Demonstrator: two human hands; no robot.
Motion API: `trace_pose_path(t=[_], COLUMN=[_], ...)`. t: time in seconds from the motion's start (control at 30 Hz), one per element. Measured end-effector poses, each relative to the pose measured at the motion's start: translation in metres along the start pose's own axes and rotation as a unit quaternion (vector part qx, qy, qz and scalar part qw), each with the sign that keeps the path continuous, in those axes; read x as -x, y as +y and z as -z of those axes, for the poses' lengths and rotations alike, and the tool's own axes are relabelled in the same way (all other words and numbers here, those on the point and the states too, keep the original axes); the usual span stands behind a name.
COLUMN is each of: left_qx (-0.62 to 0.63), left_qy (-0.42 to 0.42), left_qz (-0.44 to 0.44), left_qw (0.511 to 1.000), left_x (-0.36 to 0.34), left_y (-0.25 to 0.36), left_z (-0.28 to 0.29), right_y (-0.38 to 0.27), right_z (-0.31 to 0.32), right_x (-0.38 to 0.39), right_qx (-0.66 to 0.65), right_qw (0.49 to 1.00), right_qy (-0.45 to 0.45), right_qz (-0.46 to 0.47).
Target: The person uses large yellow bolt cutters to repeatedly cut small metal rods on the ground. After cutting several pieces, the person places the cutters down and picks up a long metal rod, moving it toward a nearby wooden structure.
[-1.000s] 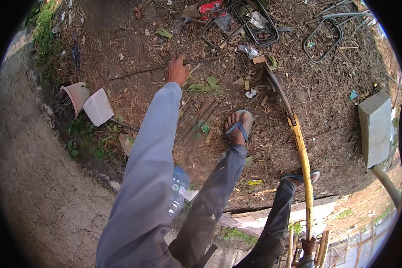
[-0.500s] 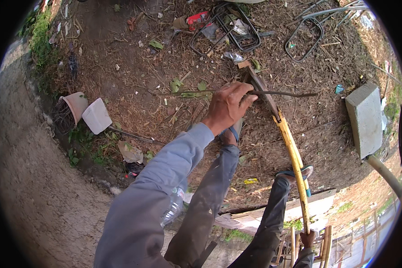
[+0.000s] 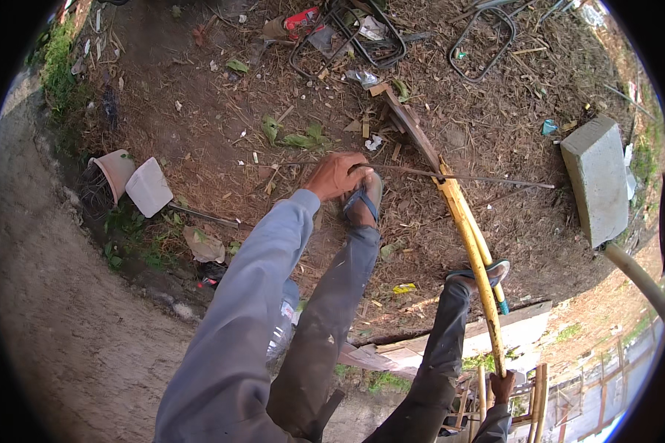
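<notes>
Since the earlier frames the left hand (image 3: 338, 176) has drawn back from the far litter toward the body, bringing a thin metal rod (image 3: 451, 176) with it; the hand is now clenched around the rod's near end, just above the sandalled left foot (image 3: 363, 201). At far left, a white tile (image 3: 148, 187) leans beside a broken pot (image 3: 113, 169). The rod runs rightward across the dry, straw-strewn ground and crosses over a yellow pole (image 3: 474, 255). That pole slants down to the right hand (image 3: 503, 384), which is wrapped around its lower end. Farther right lies a grey concrete block (image 3: 597, 179).
</notes>
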State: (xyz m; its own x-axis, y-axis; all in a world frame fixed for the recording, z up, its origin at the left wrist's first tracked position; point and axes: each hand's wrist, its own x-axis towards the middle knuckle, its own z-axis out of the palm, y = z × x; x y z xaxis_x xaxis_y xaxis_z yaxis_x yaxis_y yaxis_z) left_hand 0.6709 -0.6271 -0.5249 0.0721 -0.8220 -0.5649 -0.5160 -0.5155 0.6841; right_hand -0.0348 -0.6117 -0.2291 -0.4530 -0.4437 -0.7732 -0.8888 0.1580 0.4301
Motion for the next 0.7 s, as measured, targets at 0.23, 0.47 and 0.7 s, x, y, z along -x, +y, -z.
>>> trace_pose_path(t=[0.23,0.47,0.7], left_qx=[-0.030,0.076,0.069], left_qy=[0.333,0.315,0.291], left_qz=[0.044,0.158,0.155], left_qw=[0.942,0.933,0.942], left_x=[-0.003,-0.036,-0.055], left_y=[-0.007,-0.059,-0.077], left_z=[0.038,0.061,0.033], right_y=[-0.017,-0.009,-0.026], right_z=[0.022,0.010,0.046], right_x=[0.001,0.005,0.041], right_qx=[0.003,-0.007,-0.061], right_qw=[0.999,1.000,0.996], right_qy=[-0.042,0.007,-0.022], right_qz=[-0.005,0.007,0.056])
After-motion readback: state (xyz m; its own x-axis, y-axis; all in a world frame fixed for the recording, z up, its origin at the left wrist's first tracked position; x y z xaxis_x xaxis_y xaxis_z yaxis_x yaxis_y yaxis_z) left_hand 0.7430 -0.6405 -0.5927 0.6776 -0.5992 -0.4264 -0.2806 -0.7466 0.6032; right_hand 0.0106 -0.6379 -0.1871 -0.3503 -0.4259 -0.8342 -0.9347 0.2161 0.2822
